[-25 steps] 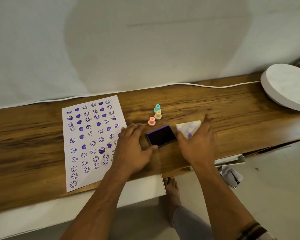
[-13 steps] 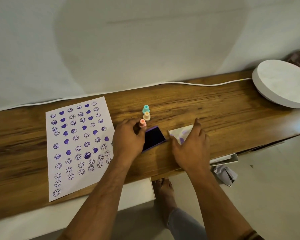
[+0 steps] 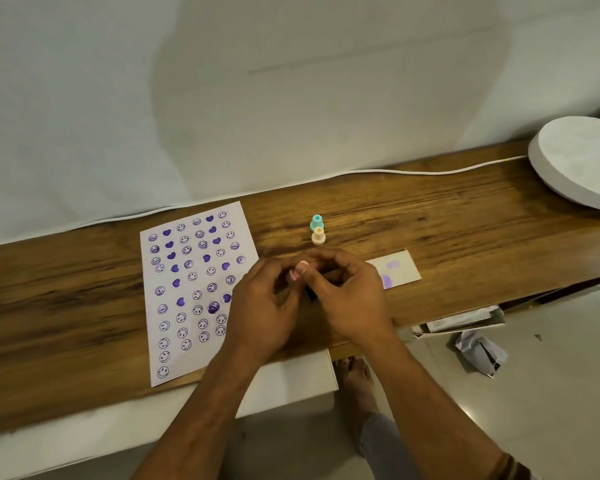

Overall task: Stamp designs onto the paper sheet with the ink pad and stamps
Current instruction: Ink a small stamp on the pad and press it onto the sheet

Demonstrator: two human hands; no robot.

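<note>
The white paper sheet (image 3: 174, 344) lies on the wooden table, covered with purple smiley and heart prints. My left hand (image 3: 267, 303) and my right hand (image 3: 350, 296) meet just right of the sheet, fingertips pinched together on the small pink stamp (image 3: 298, 270), which is mostly hidden. Only a dark sliver of the ink pad (image 3: 311, 294) shows beneath the hands. Behind them, a teal stamp (image 3: 316, 222) and a cream stamp (image 3: 318, 236) stand upright.
A white paper scrap (image 3: 400, 268) with purple smudges lies flat to the right of my hands. A round white slab (image 3: 579, 161) sits at the table's far right, and a white cable (image 3: 413, 172) runs along the back edge. Crumpled paper (image 3: 478, 351) lies on the floor.
My left hand picked the pink stamp up from beside the other two stamps. My right hand let go of the paper scrap, which now lies flat, and moved left to meet my left hand.
</note>
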